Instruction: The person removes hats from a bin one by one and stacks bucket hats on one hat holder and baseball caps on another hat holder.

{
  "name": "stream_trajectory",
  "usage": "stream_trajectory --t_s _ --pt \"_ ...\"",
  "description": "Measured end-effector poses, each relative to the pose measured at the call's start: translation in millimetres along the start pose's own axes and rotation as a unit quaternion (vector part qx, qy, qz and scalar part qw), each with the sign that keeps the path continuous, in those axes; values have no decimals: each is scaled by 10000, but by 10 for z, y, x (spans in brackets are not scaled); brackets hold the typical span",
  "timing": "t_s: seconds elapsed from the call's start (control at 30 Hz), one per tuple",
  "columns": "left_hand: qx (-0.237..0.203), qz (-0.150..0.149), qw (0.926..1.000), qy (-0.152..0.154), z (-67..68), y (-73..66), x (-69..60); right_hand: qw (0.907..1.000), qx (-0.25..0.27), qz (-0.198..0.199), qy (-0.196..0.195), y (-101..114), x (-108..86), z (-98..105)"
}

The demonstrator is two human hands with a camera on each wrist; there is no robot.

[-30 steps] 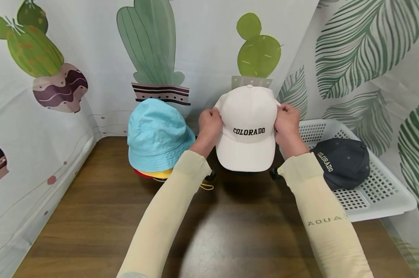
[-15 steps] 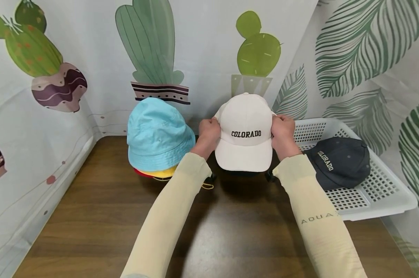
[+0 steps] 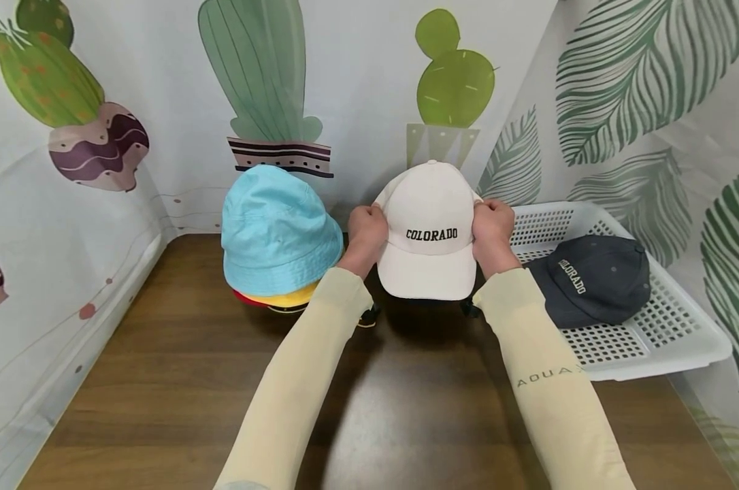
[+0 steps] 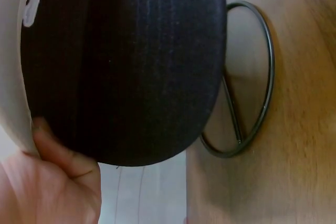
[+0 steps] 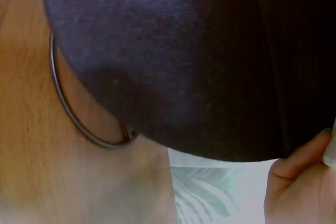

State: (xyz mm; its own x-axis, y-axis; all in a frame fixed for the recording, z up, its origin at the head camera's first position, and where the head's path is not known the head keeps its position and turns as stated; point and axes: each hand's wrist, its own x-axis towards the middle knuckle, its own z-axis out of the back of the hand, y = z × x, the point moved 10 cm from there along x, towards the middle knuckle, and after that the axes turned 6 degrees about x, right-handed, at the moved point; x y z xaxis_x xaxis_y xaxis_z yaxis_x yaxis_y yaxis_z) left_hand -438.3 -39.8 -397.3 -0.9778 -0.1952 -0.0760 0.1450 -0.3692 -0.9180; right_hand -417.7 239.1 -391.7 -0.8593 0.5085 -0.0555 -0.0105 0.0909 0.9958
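Observation:
A white baseball cap (image 3: 431, 197) lettered COLORADO faces me, brim toward me. My left hand (image 3: 367, 235) pinches one side of it, and my right hand (image 3: 493, 231) pinches the other. Beneath the white cap, the left wrist view shows a dark cap (image 4: 147, 72) with pale lettering near its crown; its brim fills much of both wrist views. Below that brim, a dark wire ring (image 4: 271, 72) rests on the wooden table. From the head view the dark cap and ring are mostly hidden. Whether the two caps touch, I cannot tell.
A light-blue bucket hat (image 3: 277, 231) tops a stack at left, with a yellow brim (image 3: 290, 297) and a red edge under it. At right, a white plastic basket (image 3: 706, 340) holds a dark COLORADO cap (image 3: 608, 279). A printed curtain (image 3: 357, 82) hangs behind the table.
The white cap has come down and slightly left, mostly in the earlier half second. My right hand shifted left and down with it. Both hands keep their grip.

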Motion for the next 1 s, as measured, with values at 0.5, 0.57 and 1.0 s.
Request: stream_trajectory --t_s 0.5,0.57,1.0 --pt "777 -208 9962 -333 8 -33 39 9995 -271 171 -2 5 21 16" --pt "771 -206 9962 -346 6 -29 43 9996 -255 156 16 6 16 13" --pt "657 -75 9969 -420 23 11 14 9994 -335 -4 -77 -43 8 17"
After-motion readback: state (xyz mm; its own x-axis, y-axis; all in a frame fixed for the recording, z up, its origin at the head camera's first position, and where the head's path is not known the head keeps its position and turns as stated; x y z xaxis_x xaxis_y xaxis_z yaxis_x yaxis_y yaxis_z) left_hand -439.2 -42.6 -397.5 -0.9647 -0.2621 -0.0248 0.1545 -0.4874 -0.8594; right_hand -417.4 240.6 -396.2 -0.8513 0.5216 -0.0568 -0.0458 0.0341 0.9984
